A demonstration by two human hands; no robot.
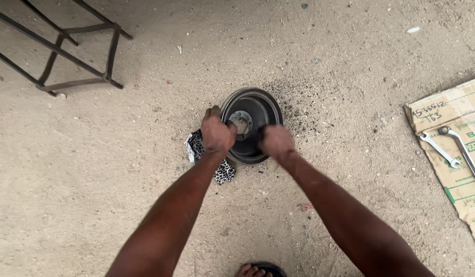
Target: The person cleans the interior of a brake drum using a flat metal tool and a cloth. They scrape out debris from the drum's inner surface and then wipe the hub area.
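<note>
Sandy ground (350, 51) fills pretty much the whole shot, gritty and pale, with a dark dusty smudge just right of the middle. Top left there's a dark metal frame (73, 56) made of thin bars, lying on the sand. Over at the right edge sits a flattened piece of cardboard (455, 179) with two shiny spanners (455, 146) lying on it, well away from the action.

Dead centre is a dark round brake drum (251, 124), open side up so you can see the hub hole and bolt holes inside. It's standing on the sand, tilted a bit towards the camera.

Left hand (217, 132) is closed over the drum's left rim, fingers curled onto the edge, so that grip is holding the drum. Right hand (276, 141) is clenched at the lower right rim, but it's blurry, so I can't tell if it's actually gripping the drum or just pressed against it.

Under the left wrist there's a black-and-white spotted rag (223, 170) on the sand, touching the drum's left side. Toes in a dark sandal (258, 270) peek in at the bottom.
</note>
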